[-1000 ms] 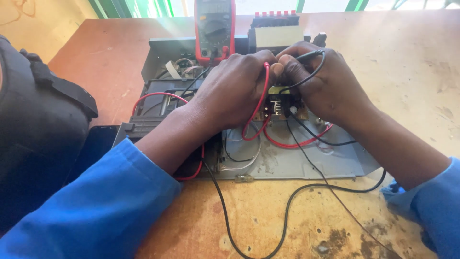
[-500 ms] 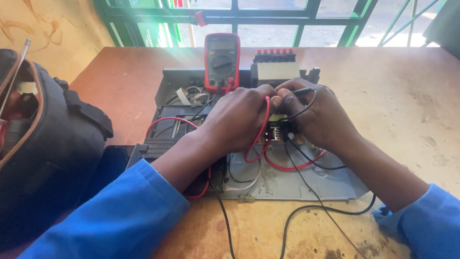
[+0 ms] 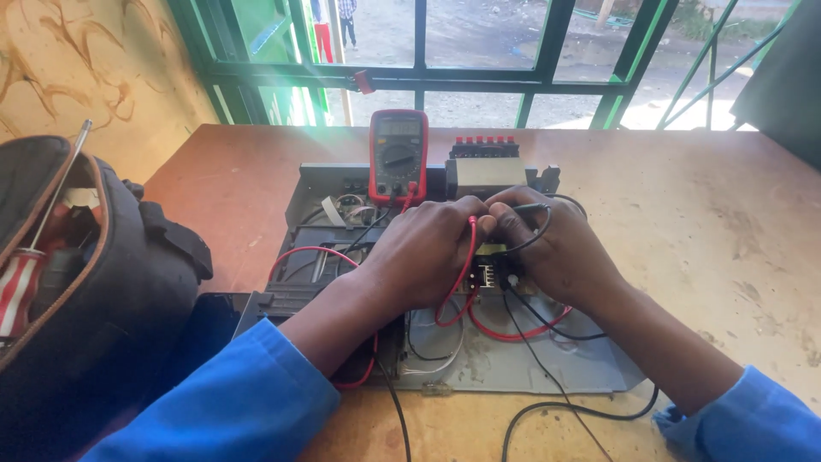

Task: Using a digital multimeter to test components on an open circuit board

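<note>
Two hands meet over the opened chassis (image 3: 513, 364) on the desk (image 3: 701, 222): left hand (image 3: 423, 257) pinches the red probe lead (image 3: 466, 257), right hand (image 3: 556, 248) grips the black probe lead (image 3: 534, 227), multimeter (image 3: 398, 158) propped beyond for reading.

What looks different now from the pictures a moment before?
Mostly the view: the camera tipped up, so the window and more of the open bag now show. Nothing was picked up or let go. The left hand still pinches the red probe lead, the right hand still holds the black one, both over the same spot on the opened device. The red meter stands unmoved.
</note>
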